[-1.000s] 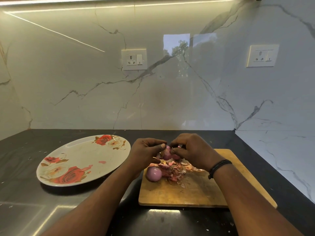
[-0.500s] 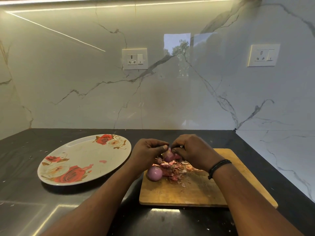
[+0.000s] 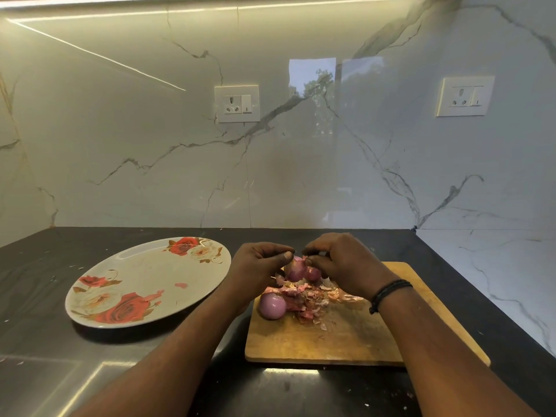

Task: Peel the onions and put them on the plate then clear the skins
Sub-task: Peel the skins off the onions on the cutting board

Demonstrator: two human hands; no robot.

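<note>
Both hands (image 3: 304, 263) on onion (image 3: 296, 269)

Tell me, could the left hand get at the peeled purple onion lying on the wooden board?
Probably yes. The peeled purple onion lies uncovered just below the left hand, skins only on its right. But that hand now holds another onion, which it must let go first.

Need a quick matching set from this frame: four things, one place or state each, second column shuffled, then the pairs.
Things:
1. plate
2. peeled onion
3. held onion
4. skins

Places or states:
A. piled on the cutting board under the hands
B. pinched between left hand and right hand
C. on the counter left of the board, no onion on it
D. lying at the board's left edge, untouched

Pairs: 1-C, 2-D, 3-B, 4-A
</note>
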